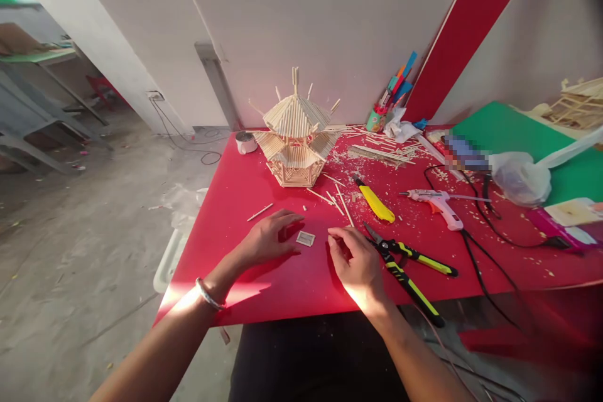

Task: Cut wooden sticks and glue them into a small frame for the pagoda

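Observation:
A small square frame of thin sticks [306,238] lies on the red table [282,289] between my two hands. My left hand [269,239] rests flat on the table just left of it, fingers stretched toward it and empty. My right hand [354,259] sits just right of the frame with its fingers curled down onto the table; whether they pinch anything is hidden. Behind them stands a two-tier pagoda model of wooden sticks [296,135].
Green-handled snips [409,264] lie right beside my right hand, with a yellow knife [375,201] and a glue gun [436,200] beyond. Loose sticks [384,152] and chips litter the back. A tape roll [245,141], a pen cup [377,118] and a plastic bag [521,177] stand farther off.

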{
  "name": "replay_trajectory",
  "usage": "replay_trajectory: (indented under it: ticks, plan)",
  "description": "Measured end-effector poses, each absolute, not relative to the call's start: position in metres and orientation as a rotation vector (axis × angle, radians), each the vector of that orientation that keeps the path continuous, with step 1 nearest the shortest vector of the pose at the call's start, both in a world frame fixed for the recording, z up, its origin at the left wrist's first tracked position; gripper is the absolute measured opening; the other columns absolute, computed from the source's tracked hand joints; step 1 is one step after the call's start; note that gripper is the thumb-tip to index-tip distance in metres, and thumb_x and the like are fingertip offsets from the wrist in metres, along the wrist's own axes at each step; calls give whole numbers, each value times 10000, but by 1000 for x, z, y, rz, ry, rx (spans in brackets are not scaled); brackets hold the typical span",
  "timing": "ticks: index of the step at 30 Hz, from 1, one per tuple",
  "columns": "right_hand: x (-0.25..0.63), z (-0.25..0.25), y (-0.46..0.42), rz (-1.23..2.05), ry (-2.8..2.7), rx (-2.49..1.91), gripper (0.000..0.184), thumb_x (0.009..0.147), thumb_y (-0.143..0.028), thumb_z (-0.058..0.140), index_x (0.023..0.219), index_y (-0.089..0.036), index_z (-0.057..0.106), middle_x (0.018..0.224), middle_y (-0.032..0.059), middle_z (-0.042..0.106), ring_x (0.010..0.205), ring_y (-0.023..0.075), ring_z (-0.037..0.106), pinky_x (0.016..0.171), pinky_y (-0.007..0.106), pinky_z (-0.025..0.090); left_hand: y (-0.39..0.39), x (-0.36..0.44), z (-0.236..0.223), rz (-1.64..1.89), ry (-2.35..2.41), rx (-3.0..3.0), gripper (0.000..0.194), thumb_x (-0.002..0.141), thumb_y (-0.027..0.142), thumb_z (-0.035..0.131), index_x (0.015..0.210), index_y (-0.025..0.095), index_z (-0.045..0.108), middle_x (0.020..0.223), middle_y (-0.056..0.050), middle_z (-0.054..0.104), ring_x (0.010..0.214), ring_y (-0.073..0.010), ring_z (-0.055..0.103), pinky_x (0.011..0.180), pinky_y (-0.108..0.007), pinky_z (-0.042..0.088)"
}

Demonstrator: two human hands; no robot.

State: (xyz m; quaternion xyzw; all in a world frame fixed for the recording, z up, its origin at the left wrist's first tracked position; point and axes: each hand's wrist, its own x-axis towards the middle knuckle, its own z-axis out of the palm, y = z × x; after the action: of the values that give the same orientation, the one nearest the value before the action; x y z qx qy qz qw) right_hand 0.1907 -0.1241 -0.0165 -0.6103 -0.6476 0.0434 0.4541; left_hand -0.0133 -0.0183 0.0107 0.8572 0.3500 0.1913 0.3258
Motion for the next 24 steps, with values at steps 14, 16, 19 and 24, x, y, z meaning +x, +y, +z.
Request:
replay_trajectory:
  ticks: [14, 16, 19, 24]
  plan:
    - [185, -26, -122, -164, -1700, -1580, 207, 921, -151, 539, 1078, -191, 668, 918, 72, 719, 831, 184, 683, 769, 284, 526, -17, -10, 1, 488, 827, 2391, 418, 742, 256, 737, 1155, 243, 675, 1299, -76, 585, 1032, -237, 664, 890, -335, 537]
    - [184, -26, -122, -161, -1704, -1588, 200, 922, -155, 543, 1075, -187, 669, 910, 72, 722, 825, 182, 685, 769, 283, 524, -17, -10, -1, 491, 833, 2395, 415, 739, 270, 741, 1148, 246, 680, 1313, -77, 579, 1041, -239, 664, 892, -334, 539]
    - [183, -25, -122, -162, -1726, -1586, 189, 920, -153, 551, 1061, -177, 675, 892, 68, 725, 806, 177, 685, 762, 276, 519, -16, -10, -1, 463, 840, 2409, 420, 732, 283, 750, 1145, 243, 682, 1319, -79, 577, 991, -233, 679, 828, -324, 555]
    - [183, -25, -122, -165, -1744, -1583, 184, 923, -158, 541, 1037, -175, 684, 882, 66, 728, 801, 169, 683, 772, 266, 510, -15, -10, 0, 451, 851, 2410, 432, 729, 278, 761, 1150, 235, 677, 1327, -91, 573, 1003, -244, 676, 809, -336, 558]
